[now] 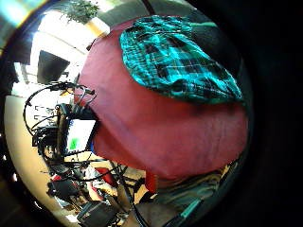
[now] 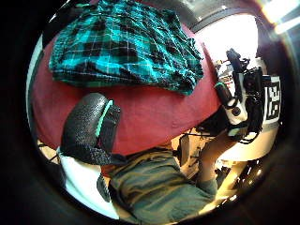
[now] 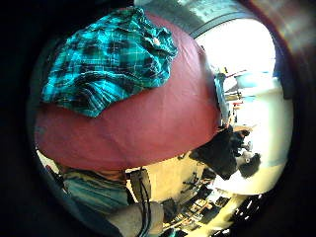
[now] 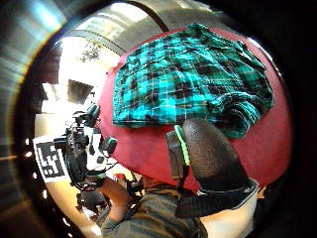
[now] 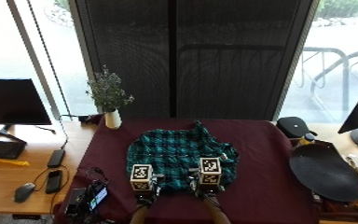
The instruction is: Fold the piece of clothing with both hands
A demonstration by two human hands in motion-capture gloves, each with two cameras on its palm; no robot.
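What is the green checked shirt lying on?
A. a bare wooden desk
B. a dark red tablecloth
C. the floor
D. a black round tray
B: in the outside view the green checked shirt lies spread out on the dark red tablecloth that covers the table, with red cloth showing on all sides of it.

Both gloved hands are mostly hidden from above, since marker blocks sit over them: the left hand (image 5: 143,190) and right hand (image 5: 207,186) show too little to tell how their fingers lie. The near hem of the green-and-black checked shirt (image 5: 180,158) disappears behind those hands. In the palm views only one black thumb (image 2: 86,126) shows by the left palm, and another (image 4: 210,158) by the right. The dark red tablecloth (image 5: 259,154) is cut off at the bottom edge.
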